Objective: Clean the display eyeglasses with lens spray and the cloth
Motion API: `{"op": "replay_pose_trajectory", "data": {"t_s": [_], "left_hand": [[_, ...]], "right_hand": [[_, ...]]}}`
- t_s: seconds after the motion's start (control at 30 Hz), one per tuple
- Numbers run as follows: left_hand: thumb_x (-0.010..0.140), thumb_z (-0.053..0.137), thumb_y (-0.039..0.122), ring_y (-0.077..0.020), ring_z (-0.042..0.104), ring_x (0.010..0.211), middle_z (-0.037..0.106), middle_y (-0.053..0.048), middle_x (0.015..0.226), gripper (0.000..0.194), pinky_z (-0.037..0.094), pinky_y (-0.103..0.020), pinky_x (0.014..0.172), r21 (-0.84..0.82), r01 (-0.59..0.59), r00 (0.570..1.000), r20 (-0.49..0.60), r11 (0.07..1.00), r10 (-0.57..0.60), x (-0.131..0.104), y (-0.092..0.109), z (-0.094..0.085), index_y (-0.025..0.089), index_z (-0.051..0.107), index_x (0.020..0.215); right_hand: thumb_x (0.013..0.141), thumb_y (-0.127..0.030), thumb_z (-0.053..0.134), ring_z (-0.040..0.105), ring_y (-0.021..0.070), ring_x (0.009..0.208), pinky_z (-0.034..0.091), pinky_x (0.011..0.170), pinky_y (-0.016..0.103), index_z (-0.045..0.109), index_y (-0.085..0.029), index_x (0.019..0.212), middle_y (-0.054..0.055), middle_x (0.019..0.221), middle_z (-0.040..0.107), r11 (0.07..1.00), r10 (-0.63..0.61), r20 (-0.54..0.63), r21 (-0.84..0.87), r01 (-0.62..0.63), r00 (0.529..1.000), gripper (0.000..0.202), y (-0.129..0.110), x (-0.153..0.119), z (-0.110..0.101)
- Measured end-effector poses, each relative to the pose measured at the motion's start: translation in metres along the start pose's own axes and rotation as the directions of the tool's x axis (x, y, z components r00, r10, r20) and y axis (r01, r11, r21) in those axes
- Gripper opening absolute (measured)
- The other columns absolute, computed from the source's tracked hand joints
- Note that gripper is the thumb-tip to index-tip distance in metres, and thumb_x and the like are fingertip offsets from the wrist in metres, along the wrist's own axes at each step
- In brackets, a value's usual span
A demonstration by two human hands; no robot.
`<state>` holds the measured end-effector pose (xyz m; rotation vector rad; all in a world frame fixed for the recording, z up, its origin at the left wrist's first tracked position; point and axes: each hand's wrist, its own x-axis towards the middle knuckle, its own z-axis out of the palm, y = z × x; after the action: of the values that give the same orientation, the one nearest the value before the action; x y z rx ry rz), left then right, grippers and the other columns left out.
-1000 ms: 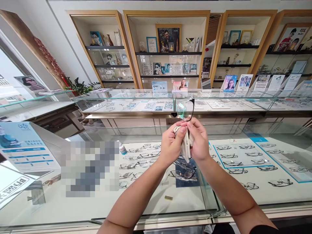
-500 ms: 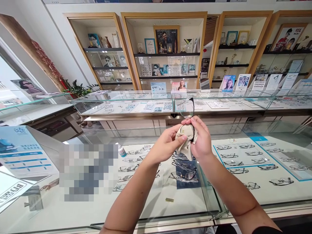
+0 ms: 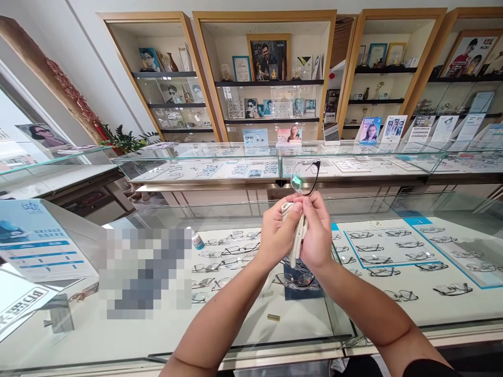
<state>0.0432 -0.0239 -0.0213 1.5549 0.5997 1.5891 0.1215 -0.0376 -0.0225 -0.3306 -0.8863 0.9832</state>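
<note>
Above counter (image 3: pixel 298 324), eyeglasses (image 3: pixel 304 178), seemingly apart.

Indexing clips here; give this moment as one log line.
left hand: gripping cloth | right hand: holding glasses | glasses: partly above both hands

Wall (image 3: pixel 74 57): pale | shelving (image 3: pixel 264 16): wood-framed, dark shelves (image 3: pixel 251 84) | counters (image 3: pixel 306 323): glass-topped | window (image 3: pixel 8 99): bright, far left

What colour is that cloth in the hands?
The cloth is cream, seen best in the head view.
</note>
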Motion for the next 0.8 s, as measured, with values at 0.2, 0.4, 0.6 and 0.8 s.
{"op": "replay_pose_trajectory", "data": {"t_s": [0.2, 0.4, 0.6, 0.8], "left_hand": [[0.101, 0.067, 0.07, -0.018, 0.06, 0.076, 0.075, -0.007, 0.087, 0.059, 0.051, -0.029, 0.076, 0.056, 0.026, 0.991, 0.128, 0.998, -0.033, 0.006, 0.008, -0.012, 0.016, 0.085, 0.111], [0.099, 0.076, 0.059, -0.0214, 0.068, 0.09, 0.078, -0.009, 0.1, 0.051, 0.054, -0.032, 0.089, -0.026, 0.236, 0.883, 0.422, 0.971, -0.203, 0.018, 0.022, -0.04, 0.017, 0.082, 0.128], [0.096, 0.083, 0.052, -0.0138, 0.058, 0.072, 0.069, -0.004, 0.086, 0.049, 0.049, -0.025, 0.07, -0.026, 0.306, 0.822, 0.511, 0.952, -0.25, 0.018, 0.028, -0.045, 0.015, 0.079, 0.127], [0.086, 0.093, 0.046, -0.0087, 0.045, 0.061, 0.057, 0.002, 0.076, 0.045, 0.041, -0.022, 0.058, -0.068, 0.28, 0.851, 0.48, 0.958, -0.214, 0.016, 0.021, -0.035, 0.013, 0.075, 0.11]], "right_hand": [[0.097, -0.049, 0.077, 0.071, 0.0218, 0.096, 0.059, 0.093, 0.038, 0.07, -0.028, 0.086, 0.003, 0.095, 0.076, 1.0, 0.016, -0.018, -0.016, -0.016, 1.0, 0.024, -0.005, 0.005, -0.005], [0.093, -0.043, 0.079, 0.07, 0.0201, 0.088, 0.06, 0.083, 0.034, 0.073, -0.027, 0.084, 0.003, 0.095, 0.078, 0.992, 0.123, -0.038, 0.038, -0.122, 0.992, 0.02, -0.009, 0.013, -0.009], [0.09, -0.043, 0.082, 0.069, 0.0184, 0.083, 0.059, 0.078, 0.031, 0.074, -0.026, 0.082, 0.003, 0.093, 0.078, 0.986, 0.158, -0.032, 0.064, -0.155, 0.987, 0.02, -0.011, 0.017, -0.01], [0.089, -0.043, 0.084, 0.068, 0.017, 0.084, 0.058, 0.079, 0.029, 0.072, -0.024, 0.08, 0.002, 0.091, 0.076, 0.989, 0.134, -0.078, 0.071, -0.128, 0.988, 0.024, -0.011, 0.017, -0.009]]}}
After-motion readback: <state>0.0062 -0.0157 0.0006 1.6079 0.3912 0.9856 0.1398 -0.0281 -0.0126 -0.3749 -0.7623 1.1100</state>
